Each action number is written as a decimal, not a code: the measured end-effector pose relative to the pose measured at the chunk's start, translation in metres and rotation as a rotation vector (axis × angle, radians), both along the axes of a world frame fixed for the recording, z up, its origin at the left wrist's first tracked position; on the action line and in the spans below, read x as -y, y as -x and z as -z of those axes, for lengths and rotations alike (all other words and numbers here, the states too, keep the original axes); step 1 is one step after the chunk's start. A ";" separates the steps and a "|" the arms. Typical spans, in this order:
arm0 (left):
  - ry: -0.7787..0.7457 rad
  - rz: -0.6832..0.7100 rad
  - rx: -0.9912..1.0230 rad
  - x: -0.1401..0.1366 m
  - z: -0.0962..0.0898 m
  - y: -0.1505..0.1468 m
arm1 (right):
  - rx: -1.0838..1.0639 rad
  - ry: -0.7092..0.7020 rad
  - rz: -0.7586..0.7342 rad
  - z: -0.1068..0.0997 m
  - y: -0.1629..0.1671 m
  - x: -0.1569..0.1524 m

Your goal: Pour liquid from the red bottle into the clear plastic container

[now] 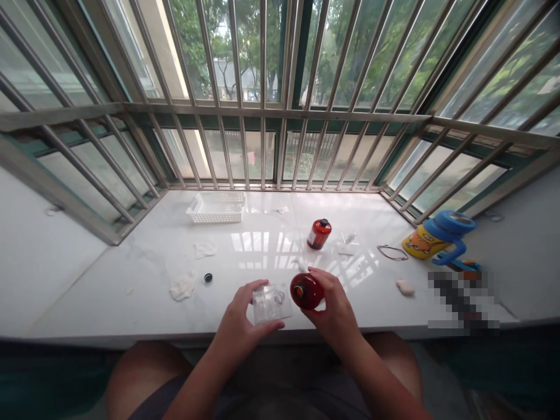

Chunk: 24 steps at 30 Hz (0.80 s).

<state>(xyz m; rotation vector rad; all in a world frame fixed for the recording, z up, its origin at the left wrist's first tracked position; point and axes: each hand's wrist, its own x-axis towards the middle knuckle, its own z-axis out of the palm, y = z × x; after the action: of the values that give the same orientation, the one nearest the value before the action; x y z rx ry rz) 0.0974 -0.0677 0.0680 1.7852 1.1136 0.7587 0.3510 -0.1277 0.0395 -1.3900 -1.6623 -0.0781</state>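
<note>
The left hand (238, 326) has its grip clamped on a clear box (271, 303), thumb along the near edge and fingers curled over the far left corner, holding it at the front edge of the white table (131, 291), whether just above it or resting on it cannot be told. The right hand (335, 312) has its grip closed round a small red bottle (307, 291), tilted so its uncapped mouth faces the box, the two almost touching. Left of the hands a small black cap (208, 277) lies on the table, with a crumpled tissue (182, 286) just beside it and another tissue (205, 249) further back. Behind the hands stands a second red bottle (319, 234), upright with a black cap on. At the back left, near the window bars (262, 111), sits a white basket (216, 207). To the right lie a loop of cord (392, 252), a pale lump (405, 287), and a yellow cup (431, 239) on its side with a blue lid and handle. The person's bare knees show below the table edge.
</note>
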 end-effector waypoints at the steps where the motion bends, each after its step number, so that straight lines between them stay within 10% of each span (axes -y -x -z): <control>1: -0.005 -0.005 -0.001 0.001 0.000 0.000 | 0.036 -0.018 -0.001 -0.005 0.001 -0.003; 24: 0.049 -0.011 0.029 -0.001 0.002 0.006 | 0.371 -0.029 -0.031 -0.020 -0.001 -0.014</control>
<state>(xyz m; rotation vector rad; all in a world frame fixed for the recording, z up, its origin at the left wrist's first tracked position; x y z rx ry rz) 0.0913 -0.0666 0.0660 1.7234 1.1138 0.7553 0.3524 -0.1138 0.0599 -1.3872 -1.9766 -0.3596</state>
